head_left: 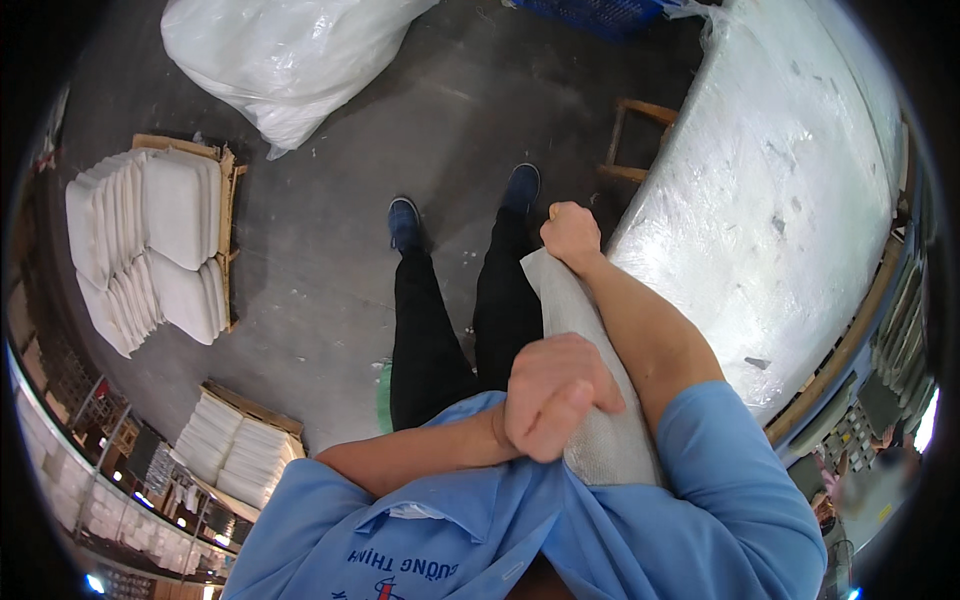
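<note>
From the head view, the person stands on a grey concrete floor (330, 250) beside a long table (790, 200) wrapped in clear plastic film, which runs along their right. Both hands work one white cloth (590, 400), a textured strip pulled lengthwise against the front of the body.

The right hand (572, 232) is stretched forward and down, fingers curled into a tight fist around the far end of the cloth, close to the table's near edge. The left hand (555, 395) crosses in front of the chest, fingers bent and closed over the middle of the cloth, pressing it toward the blue shirt (700, 480). The cloth runs taut between the two fists and widens below the left hand, where it lies against the right sleeve.

Below the hands, black trousers and two dark blue shoes (405, 222) point away across the floor. A small wooden stool (635, 140) stands just beside the table. To the left, white cushions (150, 250) stand packed on a wooden pallet, with a second stack of folded white pieces (235, 450) nearer. A large white plastic sack (280, 50) lies at the far side.
</note>
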The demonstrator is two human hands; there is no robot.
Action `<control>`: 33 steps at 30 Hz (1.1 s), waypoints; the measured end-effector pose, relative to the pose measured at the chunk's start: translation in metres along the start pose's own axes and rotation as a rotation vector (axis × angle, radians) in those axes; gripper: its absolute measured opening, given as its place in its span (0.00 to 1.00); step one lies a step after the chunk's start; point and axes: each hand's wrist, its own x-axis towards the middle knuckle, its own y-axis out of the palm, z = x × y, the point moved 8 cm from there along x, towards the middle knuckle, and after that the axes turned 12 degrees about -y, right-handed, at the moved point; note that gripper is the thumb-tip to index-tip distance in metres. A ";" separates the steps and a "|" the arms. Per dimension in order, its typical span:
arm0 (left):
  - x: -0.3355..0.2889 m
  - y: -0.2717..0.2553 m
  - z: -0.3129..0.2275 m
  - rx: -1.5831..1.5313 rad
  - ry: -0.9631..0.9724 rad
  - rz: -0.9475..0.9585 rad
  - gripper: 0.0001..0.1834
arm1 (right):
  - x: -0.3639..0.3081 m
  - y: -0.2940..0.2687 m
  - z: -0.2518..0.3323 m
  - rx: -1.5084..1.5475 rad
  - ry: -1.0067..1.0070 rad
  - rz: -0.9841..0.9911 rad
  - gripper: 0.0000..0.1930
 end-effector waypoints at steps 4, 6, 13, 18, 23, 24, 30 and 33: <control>0.005 -0.009 0.044 -0.086 -0.150 -0.055 0.31 | -0.001 0.000 0.000 0.028 0.016 0.024 0.08; 0.006 -0.017 0.068 -0.100 -0.263 -0.072 0.32 | -0.001 0.002 0.000 0.025 0.045 0.081 0.10; 0.012 -0.038 0.155 -0.243 -0.378 -0.189 0.37 | -0.003 0.001 -0.001 0.030 0.078 0.118 0.12; 0.005 -0.076 0.231 -0.196 -0.582 -0.545 0.31 | -0.001 0.003 -0.003 0.020 0.081 0.128 0.12; -0.032 -0.054 0.280 -0.718 -1.287 -0.671 0.28 | -0.001 0.007 -0.016 0.040 0.116 0.030 0.09; -0.032 -0.040 0.281 -0.867 -1.402 -0.583 0.29 | 0.002 0.008 -0.014 0.047 0.100 0.040 0.09; -0.028 -0.026 0.302 -1.022 -1.178 -0.310 0.31 | -0.002 0.002 -0.005 0.044 0.079 0.081 0.11; -0.030 -0.023 0.307 -1.078 -1.220 -0.302 0.28 | -0.003 0.004 -0.009 0.075 0.079 0.120 0.12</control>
